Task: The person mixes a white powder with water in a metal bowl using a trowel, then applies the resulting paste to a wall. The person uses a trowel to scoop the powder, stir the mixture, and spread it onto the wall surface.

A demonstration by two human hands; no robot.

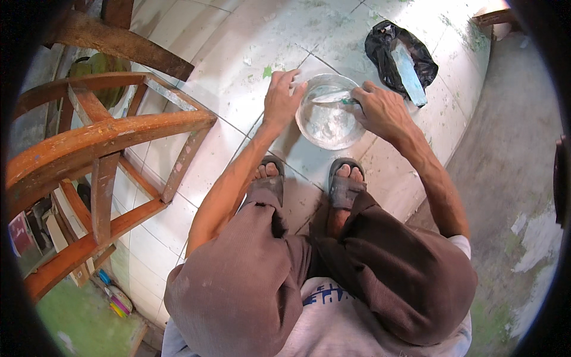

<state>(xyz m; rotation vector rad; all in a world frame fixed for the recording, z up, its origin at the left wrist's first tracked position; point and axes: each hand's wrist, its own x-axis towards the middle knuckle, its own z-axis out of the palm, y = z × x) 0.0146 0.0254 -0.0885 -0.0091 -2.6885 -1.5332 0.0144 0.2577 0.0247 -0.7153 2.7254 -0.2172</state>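
A round bucket (324, 138) stands on the tiles in front of my feet, its inside smeared with white paste. My right hand (380, 110), at the bucket's right rim, is closed round the handle of a putty knife (331, 97). Its whitish blade reaches leftward over the bucket's opening; a bit of green shows by my fingers, and the rest of the handle is hidden in my grip. On the other side, my left hand (283, 98) rests against the bucket's left rim with its thumb, the fingers apart and holding nothing.
A crumpled black plastic bag (380, 62) with a light-blue strip (408, 74) lies beyond my right hand. A wooden frame with curved rails (107, 134) fills the left. Smudged white tiles (238, 56) surround the bucket; a grey floor strip (505, 137) runs along the right.
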